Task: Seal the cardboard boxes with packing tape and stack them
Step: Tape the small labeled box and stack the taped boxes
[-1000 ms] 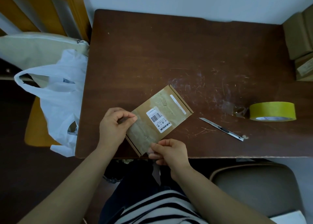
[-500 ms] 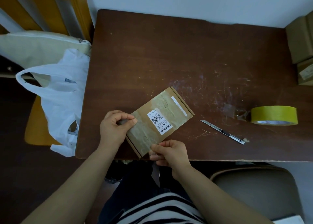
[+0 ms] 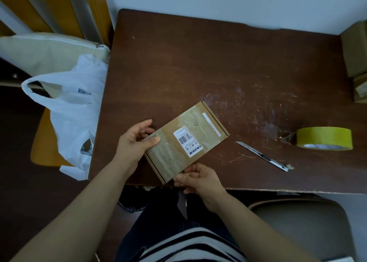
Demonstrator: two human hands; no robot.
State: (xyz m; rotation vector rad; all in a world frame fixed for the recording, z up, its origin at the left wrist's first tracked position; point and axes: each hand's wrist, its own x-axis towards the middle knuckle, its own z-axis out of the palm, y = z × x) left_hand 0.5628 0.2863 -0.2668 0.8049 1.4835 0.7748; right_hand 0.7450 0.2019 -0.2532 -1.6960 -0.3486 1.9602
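Bench (image 3: pixel 198 63): dark, scratched, carries everything. White plastic bag (image 3: pixel 73 107) hangs off its left side, out of play.

Cardboard box (image 3: pixel 184 140) sits skewed at the bench's front edge, tape already wrinkled across its top. I can't tell whether the near end is resting or lifted. Other boxes (image 3: pixel 355 51) wait at the far right edge, well apart.

Left hand (image 3: pixel 133 142) is clamped on the box's near-left end, thumb on top and fingers round the side. Right hand (image 3: pixel 198 178) pinches the near corner, fingers curled on the edge.

Tape roll (image 3: pixel 324 137) stands right of the box, with the knife (image 3: pixel 262 156) between them, blade out by my read.

Risks as I see them:
- The near corner is right at the bench edge. A loose grip drops the box into the lap.
- Rubbing over those wrinkles locks the creases in, so the seal could lift later.
- Any reach to the roll passes over the exposed blade, so a cut or snag is likely.
- A skewed box means a crooked stack if it isn't squared first.
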